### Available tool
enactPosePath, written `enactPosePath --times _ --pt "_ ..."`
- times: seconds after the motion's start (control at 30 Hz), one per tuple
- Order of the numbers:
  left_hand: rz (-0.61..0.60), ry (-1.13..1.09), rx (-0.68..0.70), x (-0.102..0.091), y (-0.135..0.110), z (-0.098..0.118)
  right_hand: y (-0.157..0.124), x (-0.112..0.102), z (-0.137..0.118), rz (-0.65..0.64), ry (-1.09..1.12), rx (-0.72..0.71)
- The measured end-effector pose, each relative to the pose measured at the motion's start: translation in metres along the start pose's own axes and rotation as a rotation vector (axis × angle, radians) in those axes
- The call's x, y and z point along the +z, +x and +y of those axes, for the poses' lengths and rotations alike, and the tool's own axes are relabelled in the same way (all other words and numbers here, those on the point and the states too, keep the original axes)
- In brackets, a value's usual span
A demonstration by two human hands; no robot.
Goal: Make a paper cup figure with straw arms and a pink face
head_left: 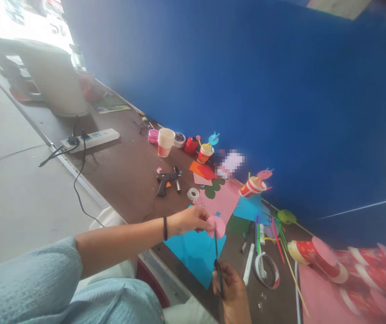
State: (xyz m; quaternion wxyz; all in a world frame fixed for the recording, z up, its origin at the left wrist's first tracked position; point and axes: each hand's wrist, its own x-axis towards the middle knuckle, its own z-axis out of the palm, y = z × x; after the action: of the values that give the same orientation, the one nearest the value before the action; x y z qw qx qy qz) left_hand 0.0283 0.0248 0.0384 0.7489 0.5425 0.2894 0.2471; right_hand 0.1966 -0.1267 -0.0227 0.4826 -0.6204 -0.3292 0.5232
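Observation:
My left hand (193,219) pinches a small round piece of pink paper (217,226) above a blue paper sheet (194,254) on the brown table (125,171). My right hand (231,288) is closed round the handles of dark scissors (217,258). Their thin blades point up and reach the pink piece. A black band sits on my left wrist.
A black glue gun (165,181), tape roll (193,194), stacked cups (165,141), red thread spool (191,145), decorated paper cups (252,186), coloured sheets, straws and pens lie on the table. A power strip (91,138) lies at the left. A blue wall (280,90) backs the table.

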Motion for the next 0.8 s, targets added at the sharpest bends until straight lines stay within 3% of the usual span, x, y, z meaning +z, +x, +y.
enactPosePath --times 0.43,0.63,0.8 --pt "0.01 0.012 -0.016 0.001 -0.001 0.001 -0.003 0.002 -0.01 0.015 0.007 0.03" --pt "-0.089 0.029 0.002 0.001 -0.001 -0.004 -0.002 0.0 -0.011 -0.021 0.026 0.054" --pt "-0.094 0.032 -0.005 0.003 -0.003 -0.003 -0.001 -0.001 -0.013 -0.055 0.058 0.049"
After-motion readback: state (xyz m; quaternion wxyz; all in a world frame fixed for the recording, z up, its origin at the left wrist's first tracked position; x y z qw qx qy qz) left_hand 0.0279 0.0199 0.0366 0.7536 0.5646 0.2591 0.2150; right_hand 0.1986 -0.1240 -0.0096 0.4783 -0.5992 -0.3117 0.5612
